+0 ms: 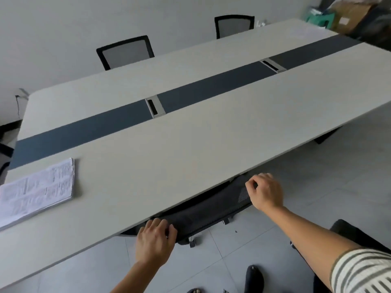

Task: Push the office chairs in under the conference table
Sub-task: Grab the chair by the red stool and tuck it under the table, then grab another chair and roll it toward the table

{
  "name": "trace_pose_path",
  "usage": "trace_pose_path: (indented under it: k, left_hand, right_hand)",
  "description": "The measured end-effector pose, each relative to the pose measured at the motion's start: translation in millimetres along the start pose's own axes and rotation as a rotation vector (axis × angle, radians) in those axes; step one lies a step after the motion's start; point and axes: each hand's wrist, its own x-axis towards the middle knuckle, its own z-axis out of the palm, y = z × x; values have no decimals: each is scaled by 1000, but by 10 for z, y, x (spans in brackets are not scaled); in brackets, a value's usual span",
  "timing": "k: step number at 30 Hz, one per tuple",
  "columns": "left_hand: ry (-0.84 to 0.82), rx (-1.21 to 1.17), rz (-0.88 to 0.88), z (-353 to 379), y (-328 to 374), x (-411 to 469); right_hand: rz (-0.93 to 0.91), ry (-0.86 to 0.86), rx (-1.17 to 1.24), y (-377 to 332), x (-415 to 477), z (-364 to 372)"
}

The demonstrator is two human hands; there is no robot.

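Observation:
A black mesh office chair stands tucked against the near edge of the long white conference table; only its backrest top shows. My left hand grips the backrest's left end. My right hand rests on its right end, fingers curled over the top. Two more black mesh chairs, one at the far left and one at the far right, stand pushed in on the table's far side. Another black chair shows partly at the lower right, behind my right forearm.
A stack of printed papers lies on the table's near left. A dark strip with two metal cable boxes runs down the table's middle. Cardboard boxes and a green stool sit in the far right corner. The floor is grey tile.

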Motion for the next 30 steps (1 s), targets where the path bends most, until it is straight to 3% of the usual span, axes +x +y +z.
trace_pose_path:
  k: [3, 5, 10, 14, 23, 30]
  left_hand:
    - [-52, -43, 19, -27, -81, -19]
    - [-91, -59, 55, -44, -163, -21]
    - [-115, -230, 246, -220, -211, -113]
    - [-188, -363, 476, -423, 200, -217]
    - [-631, -462, 902, -47, 1654, -925]
    - [-619, -391, 1167, 300, 3038, -1706]
  right_hand:
    - [211, 44, 43, -129, -313, 15]
    - [213, 44, 53, -232, -606, 10]
    - [196, -116, 117, -387, -1537, -247]
    - [448, -253, 292, -316, -2375, -670]
    - [963, 231, 226, 269, -4020, -1733]
    - [1121, 583, 118, 959, -4582, -2433]
